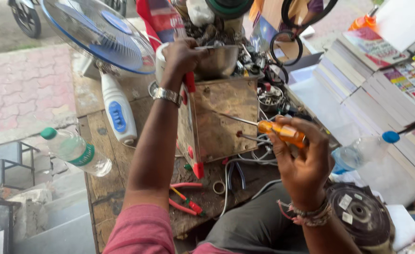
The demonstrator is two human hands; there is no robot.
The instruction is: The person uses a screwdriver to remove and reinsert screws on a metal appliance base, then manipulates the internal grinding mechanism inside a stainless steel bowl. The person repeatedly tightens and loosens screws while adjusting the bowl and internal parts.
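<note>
Tarnished brass-coloured metal box with red corners (221, 117) is gripped at its top by the left hand (181, 56); right hand (301, 162) clasps an orange-handled screwdriver (264, 126), tip against the box face; underside hidden.

Fan (99, 35) and bottle (75, 151) crowd the left; bench (104, 136) between lies bare.

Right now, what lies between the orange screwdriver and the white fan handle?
In the head view, the metal box with red corners stands between the screwdriver in the right hand and the fan handle; the left forearm crosses there too.
</note>
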